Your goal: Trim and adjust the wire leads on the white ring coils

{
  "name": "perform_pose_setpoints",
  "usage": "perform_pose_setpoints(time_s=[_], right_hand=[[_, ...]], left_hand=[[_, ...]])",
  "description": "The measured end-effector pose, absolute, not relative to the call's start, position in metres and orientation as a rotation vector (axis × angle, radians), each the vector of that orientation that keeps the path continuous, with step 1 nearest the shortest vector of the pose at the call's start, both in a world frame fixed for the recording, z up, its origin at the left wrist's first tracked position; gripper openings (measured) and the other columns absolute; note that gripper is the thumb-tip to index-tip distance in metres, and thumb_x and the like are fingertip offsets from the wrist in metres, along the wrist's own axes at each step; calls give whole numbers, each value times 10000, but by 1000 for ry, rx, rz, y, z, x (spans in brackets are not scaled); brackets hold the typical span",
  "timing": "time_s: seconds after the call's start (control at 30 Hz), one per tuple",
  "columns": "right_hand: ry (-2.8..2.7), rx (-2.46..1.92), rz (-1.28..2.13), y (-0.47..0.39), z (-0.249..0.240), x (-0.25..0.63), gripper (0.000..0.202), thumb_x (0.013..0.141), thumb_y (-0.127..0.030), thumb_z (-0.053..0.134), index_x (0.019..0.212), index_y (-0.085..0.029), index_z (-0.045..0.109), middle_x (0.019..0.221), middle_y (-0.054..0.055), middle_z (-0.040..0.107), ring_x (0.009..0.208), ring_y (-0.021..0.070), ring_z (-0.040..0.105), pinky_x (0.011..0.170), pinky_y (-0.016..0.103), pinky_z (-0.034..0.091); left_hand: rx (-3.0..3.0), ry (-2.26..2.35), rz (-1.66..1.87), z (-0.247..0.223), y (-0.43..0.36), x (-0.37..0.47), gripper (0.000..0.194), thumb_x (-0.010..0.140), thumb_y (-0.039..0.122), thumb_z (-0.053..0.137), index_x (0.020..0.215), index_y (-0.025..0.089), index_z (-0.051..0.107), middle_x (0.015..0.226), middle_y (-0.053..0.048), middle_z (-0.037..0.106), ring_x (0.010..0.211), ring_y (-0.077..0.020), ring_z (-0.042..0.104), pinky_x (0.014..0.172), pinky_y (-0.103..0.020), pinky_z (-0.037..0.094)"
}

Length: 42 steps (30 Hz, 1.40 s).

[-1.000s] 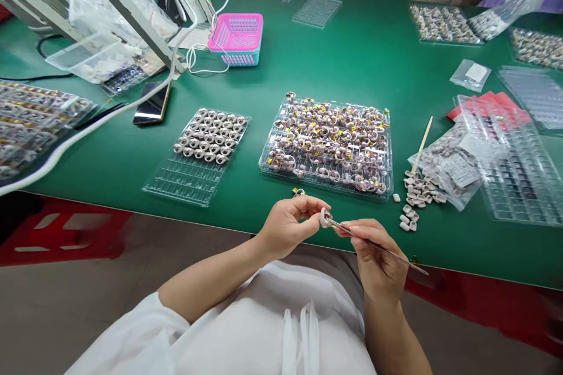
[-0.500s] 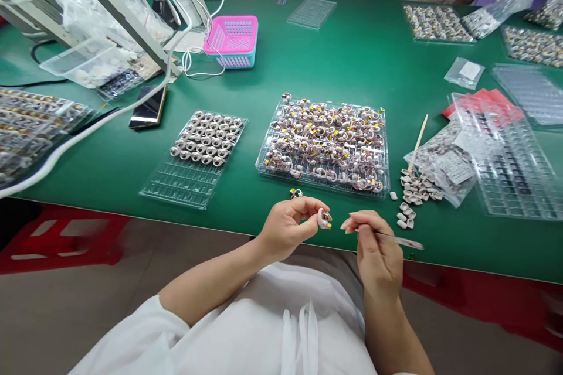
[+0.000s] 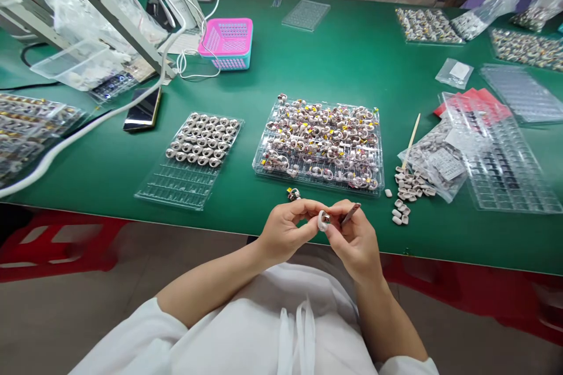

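My left hand (image 3: 288,225) is closed, pinching a small pale ring-shaped housing (image 3: 322,221) between thumb and fingertips above the table's near edge. My right hand (image 3: 357,240) is closed too, with slim metal tweezers (image 3: 350,213) tucked among its fingers, one end sticking up. Its thumb and fingertips touch the right side of the housing, hiding part of it. Just beyond my left hand lies a loose part with a yellow tab (image 3: 293,193). A clear tray (image 3: 259,169) behind my hands is heaped with similar parts bearing yellow tabs.
On the left, a clear tray (image 3: 169,187) holds rows of pale housings. Small pale caps (image 3: 407,184), a wooden stick (image 3: 414,137) and a bag of parts (image 3: 440,158) lie right, near a slotted tray (image 3: 519,187). Further back are a pink basket (image 3: 229,41) and a phone (image 3: 143,109).
My right hand has moved left to meet the housing in my left hand. The tweezers have swung from pointing right to pointing up among the fingers. The yellow tab on the housing no longer shows.
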State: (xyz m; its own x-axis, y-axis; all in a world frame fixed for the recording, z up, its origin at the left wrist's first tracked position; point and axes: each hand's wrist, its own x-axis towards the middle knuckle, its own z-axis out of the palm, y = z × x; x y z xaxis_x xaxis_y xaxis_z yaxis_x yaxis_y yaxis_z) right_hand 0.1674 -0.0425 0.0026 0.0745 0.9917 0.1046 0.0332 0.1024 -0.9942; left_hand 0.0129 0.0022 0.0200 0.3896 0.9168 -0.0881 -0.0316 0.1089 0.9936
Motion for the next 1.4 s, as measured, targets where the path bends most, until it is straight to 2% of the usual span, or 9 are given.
perform_pose_setpoints(time_s=[0.2,0.33,0.5,0.9,1.07,1.23,1.33,1.4], right_hand=[[-1141,-1189,985,-41,-2,161,111,881,-232,631,990,-237,612,881,8,544,732,139,544,611,267,471],[-1087,-1196,954,-40,-3,159,92,868,-210,624,957,-233,618,861,6,547,746,145,568,615,272,490],[-1049,-1184,946,-39,-2,157,84,875,-166,594,931,-220,625,839,-4,547,707,125,570,593,256,487],[-941,-1062,1036,-36,-7,151,114,835,-117,586,872,-224,570,829,-29,491,610,92,529,507,227,487],[-946,-1125,1052,-34,-10,155,111,795,-141,610,827,-218,536,802,-32,487,626,93,505,526,219,446],[-1017,-1181,1094,-33,-11,162,83,813,-166,611,824,-219,547,797,-24,497,649,108,499,549,235,428],[-1096,-1205,1142,-35,-7,172,47,848,-210,630,874,-220,593,820,-12,528,686,122,515,589,249,441],[-1144,-1197,1186,-37,-3,182,99,863,-251,656,957,-226,638,855,2,562,723,134,533,616,258,449]], left_hand=[[1267,923,838,23,1,13,265,869,354,694,1012,146,775,931,-113,784,849,-223,733,795,-292,589],[1228,840,799,26,3,13,253,897,320,671,1063,164,780,985,-100,789,906,-223,734,859,-302,589],[1223,848,806,27,5,14,231,884,273,685,1045,148,794,874,-82,792,832,-199,725,789,-274,599],[1154,855,836,19,0,14,220,860,269,722,1035,166,807,866,-80,788,745,-151,687,646,-197,563],[1134,809,843,16,0,14,218,853,264,734,1028,151,800,905,-92,788,773,-159,700,685,-219,587],[1044,799,769,18,9,13,218,798,272,791,968,136,789,839,-75,776,745,-152,701,699,-232,592],[1023,773,734,22,17,13,219,780,279,808,940,132,783,827,-68,770,724,-141,694,679,-222,581],[1002,770,730,23,21,11,222,777,286,812,932,130,779,815,-65,767,685,-129,679,641,-214,569]])
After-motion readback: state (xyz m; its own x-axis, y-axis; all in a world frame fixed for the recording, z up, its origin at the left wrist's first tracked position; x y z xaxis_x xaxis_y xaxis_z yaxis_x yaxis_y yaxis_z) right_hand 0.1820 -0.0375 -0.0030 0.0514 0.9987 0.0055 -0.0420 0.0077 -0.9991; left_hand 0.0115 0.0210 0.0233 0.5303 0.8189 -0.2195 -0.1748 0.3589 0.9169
